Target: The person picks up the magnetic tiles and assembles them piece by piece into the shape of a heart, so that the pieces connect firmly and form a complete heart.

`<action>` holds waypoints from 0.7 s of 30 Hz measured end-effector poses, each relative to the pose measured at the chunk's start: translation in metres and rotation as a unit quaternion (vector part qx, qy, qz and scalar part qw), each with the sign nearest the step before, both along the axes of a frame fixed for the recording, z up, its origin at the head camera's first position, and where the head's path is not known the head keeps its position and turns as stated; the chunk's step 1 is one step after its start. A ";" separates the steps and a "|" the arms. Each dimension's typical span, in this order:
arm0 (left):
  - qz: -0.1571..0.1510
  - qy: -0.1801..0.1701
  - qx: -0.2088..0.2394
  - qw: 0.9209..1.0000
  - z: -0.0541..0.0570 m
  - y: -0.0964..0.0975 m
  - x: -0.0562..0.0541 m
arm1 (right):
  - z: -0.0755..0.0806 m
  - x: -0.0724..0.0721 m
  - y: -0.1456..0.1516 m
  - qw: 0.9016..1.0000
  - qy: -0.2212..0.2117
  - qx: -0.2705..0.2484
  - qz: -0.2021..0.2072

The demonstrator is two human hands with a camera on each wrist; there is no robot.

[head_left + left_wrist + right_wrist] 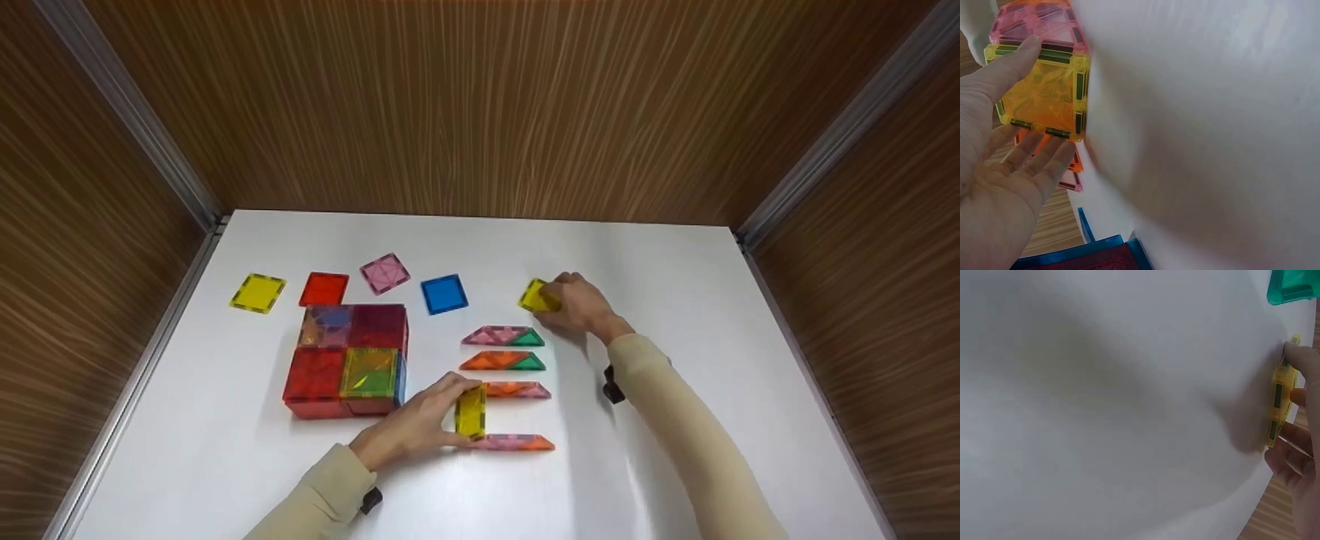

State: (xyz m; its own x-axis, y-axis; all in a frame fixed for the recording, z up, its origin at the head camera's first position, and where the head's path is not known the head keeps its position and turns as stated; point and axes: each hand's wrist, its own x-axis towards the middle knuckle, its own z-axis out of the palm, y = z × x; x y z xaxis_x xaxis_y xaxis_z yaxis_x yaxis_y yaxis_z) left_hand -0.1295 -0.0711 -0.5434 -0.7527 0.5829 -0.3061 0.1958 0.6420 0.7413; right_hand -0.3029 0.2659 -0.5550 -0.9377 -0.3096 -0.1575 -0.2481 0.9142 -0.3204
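Note:
Between the thumb and fingers of my left hand (416, 424) is a yellow square magnetic tile (471, 412), pinched by opposite edges. It stands upright at the left ends of two strips of triangular tiles, a front pink-and-orange strip (517, 442) and an orange-and-pink strip (519, 390). In the left wrist view that yellow tile (1044, 93) meets the pink tiles along one edge. My right hand (581, 304), farther back, grips a second yellow square tile (532, 297) by its edges. The right wrist view shows this tile (1280, 396) nearly edge-on between thumb and fingers.
Left of the strips stands a multicoloured block of magnetic tiles (315, 375). Behind it lie loose yellow (258, 293), red (324, 289), pink (385, 274) and blue (444, 294) squares. Two more strips, orange-green (495, 361) and pink-green (499, 335), lie near the right hand. Wood-grain panels (480, 112) enclose the white table (675, 270).

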 end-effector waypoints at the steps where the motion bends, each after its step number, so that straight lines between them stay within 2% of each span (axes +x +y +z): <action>1: -0.001 0.001 0.002 1.000 -0.001 0.000 0.000 | -0.001 0.005 0.004 1.000 0.000 -0.007 -0.002; 6: 0.007 -0.002 0.011 1.000 -0.004 0.002 0.000 | 0.000 0.026 0.024 0.999 0.024 -0.047 -0.003; 9: 0.010 -0.002 0.007 1.000 -0.003 0.003 -0.003 | 0.009 0.034 0.033 0.997 0.042 -0.069 0.000; 12: 0.003 0.013 0.000 1.000 -0.002 0.004 -0.004 | 0.020 0.045 0.040 0.993 0.074 -0.088 0.007; 17: 0.004 0.006 0.009 1.000 -0.004 0.004 -0.001 | 0.043 0.074 0.041 0.979 0.157 -0.126 0.041; 21: 0.003 0.000 0.028 1.000 -0.004 0.005 0.001 | 0.059 0.102 0.032 0.968 0.186 -0.143 0.089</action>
